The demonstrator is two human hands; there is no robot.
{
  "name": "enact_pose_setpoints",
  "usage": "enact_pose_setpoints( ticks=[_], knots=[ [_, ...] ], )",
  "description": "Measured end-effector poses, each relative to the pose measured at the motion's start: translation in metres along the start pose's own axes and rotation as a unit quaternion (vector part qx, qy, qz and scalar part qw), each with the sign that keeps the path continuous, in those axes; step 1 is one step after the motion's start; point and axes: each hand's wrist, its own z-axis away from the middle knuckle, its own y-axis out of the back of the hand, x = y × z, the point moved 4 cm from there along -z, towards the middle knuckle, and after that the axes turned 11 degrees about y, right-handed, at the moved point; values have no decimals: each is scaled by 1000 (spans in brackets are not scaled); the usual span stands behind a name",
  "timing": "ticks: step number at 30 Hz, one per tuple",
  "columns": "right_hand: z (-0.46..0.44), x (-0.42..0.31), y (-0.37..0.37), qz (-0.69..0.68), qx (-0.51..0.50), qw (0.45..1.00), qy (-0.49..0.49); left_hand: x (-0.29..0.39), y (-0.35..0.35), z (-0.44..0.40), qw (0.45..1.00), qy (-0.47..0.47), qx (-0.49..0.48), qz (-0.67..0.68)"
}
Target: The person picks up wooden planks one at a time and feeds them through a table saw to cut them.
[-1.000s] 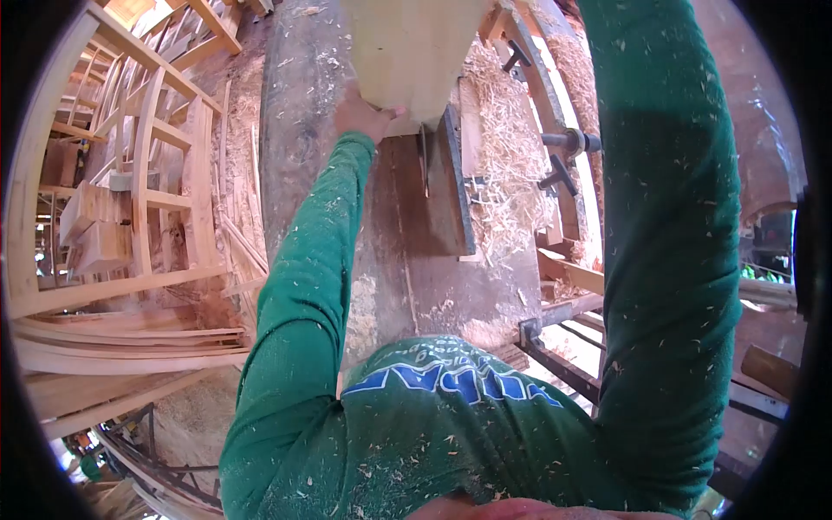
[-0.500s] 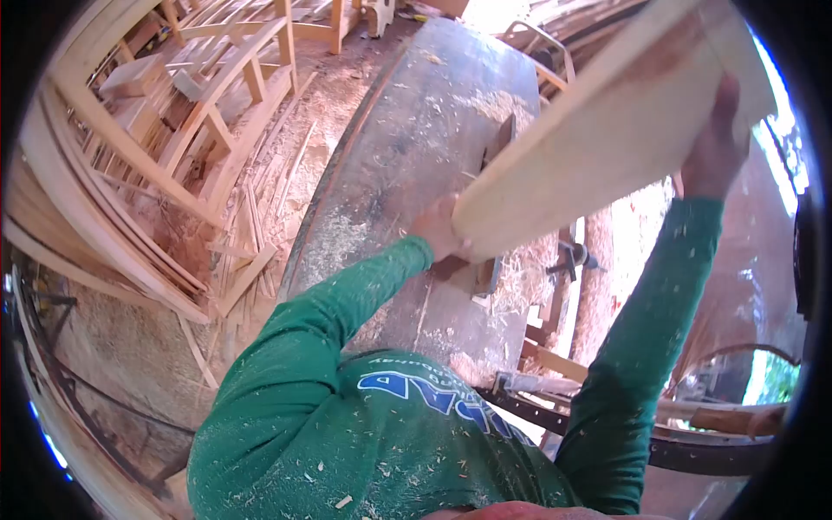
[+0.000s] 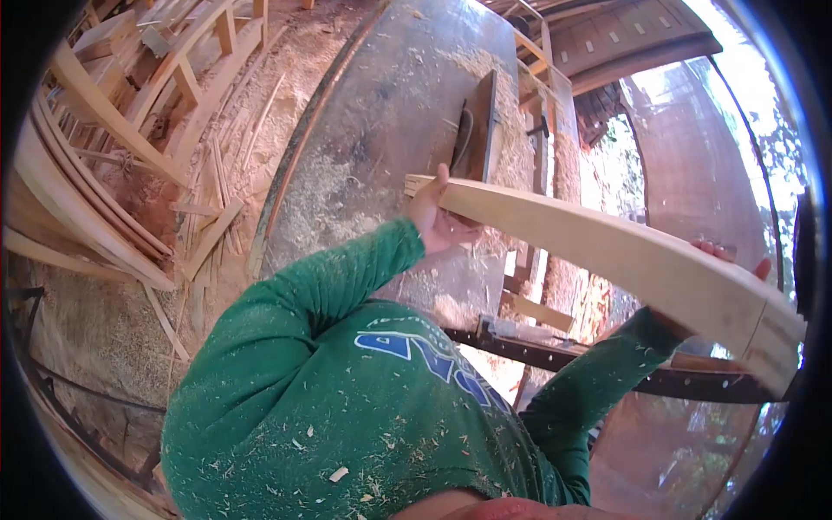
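Note:
A long pale wooden board (image 3: 607,247) is held up across the right half of the view, its narrow edge turned upward. My left hand (image 3: 438,217) grips its left end, the thumb up on the near side and the fingers beneath. My right hand (image 3: 719,260) supports the board near its right end, with fingertips showing over the far edge and the palm hidden behind the wood. Beyond the board's left end, a curved saw blade (image 3: 464,134) stands beside an upright fence (image 3: 485,121) on the dusty worktable (image 3: 364,130).
Wooden frames (image 3: 113,113) and curved strips (image 3: 95,208) lie at the left, with offcuts (image 3: 212,238) on the sawdust-covered floor. Shavings and clamps are at the table's right side. A dark metal rail (image 3: 537,351) crosses in front of my body.
The board has swung away from the table to the right and turned from its broad face onto its edge. Both hands have moved with it, and the blade has come into view.

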Motion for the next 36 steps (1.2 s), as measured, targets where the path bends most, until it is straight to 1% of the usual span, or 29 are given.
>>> enact_pose_setpoints(
  ticks=[2, 3, 6, 7, 9, 10, 11, 12, 13, 14, 15, 17, 18, 19, 20, 22, 24, 26, 27, 28, 30, 32, 33, 34, 35, 36],
  knots=[
    [9, -10, -7, -64, -58, 996, 3, -1, -3, -16, 999, -21, -3, 39],
    [13, -14, -9, -74, -78, 994, 8, -2, -2, -21, 993, -33, 47, 104],
    [24, -20, -8, -110, -77, 991, -14, -7, 3, -12, 976, -50, 96, 190],
    [32, -28, -7, -123, -64, 990, -26, 0, 6, -5, 987, -66, 28, 144],
    [55, -44, -1, -174, -22, 982, -72, 26, 13, 19, 981, -135, -12, 138],
    [69, -47, 2, -230, 16, 966, -118, 38, 13, 33, 976, -168, -33, 136],
    [89, -51, 7, -297, 82, 934, -181, 60, 28, 43, 971, -196, -48, 126],
    [109, -46, 9, -329, 157, 903, -225, 73, 22, 62, 967, -236, 5, 92],
    [130, -32, 6, -297, 234, 892, -249, 87, 15, 84, 956, -281, 61, 57],
    [143, -6, -11, -140, 299, 913, -240, 110, 25, 99, 933, -344, 95, 40],
    [158, 19, -29, 31, 357, 898, -255, 130, 35, 116, 904, -407, 130, 24],
    [176, 78, -35, 109, 205, 919, -319, 153, 25, 157, 863, -485, 142, -14],
    [185, 107, -38, 149, 125, 921, -337, 162, 23, 178, 850, -504, 146, -30],
    [203, 148, -44, 59, 191, 891, -407, 169, 21, 201, 837, -522, 153, -49],
    [207, 167, -55, 107, 147, 889, -420, 176, 19, 220, 823, -542, 157, -67],
    [223, 217, -59, 130, 110, 875, -453, 188, 16, 257, 784, -601, 139, -68],
    [263, 285, -57, 85, 115, 850, -507, 191, 13, 296, 738, -656, 129, -91],
    [251, 301, -85, -64, 133, 877, -457, 189, 11, 330, 688, -702, 122, -138],
    [246, 306, -98, -137, 144, 882, -428, 196, 21, 356, 700, -688, 100, -165],
    [246, 316, -103, -130, 127, 885, -428, 210, 37, 387, 712, -671, 75, -193],
    [247, 331, -108, -110, 95, 894, -425, 207, 29, 404, 683, -687, 78, -236],
    [244, 333, -109, 8, 21, 897, -441, 173, -11, 387, 596, -748, 129, -261],
    [240, 332, -110, 68, -18, 893, -445, 162, -22, 382, 601, -742, 127, -267],
    [224, 321, -113, 153, -72, 918, -358, 149, -30, 380, 607, -736, 126, -272],
    [212, 306, -118, 233, -125, 927, -267, 137, -36, 377, 612, -730, 128, -276],
    [206, 289, -127, 306, -174, 920, -175, 127, -41, 375, 575, -757, 152, -271]
  ],
)
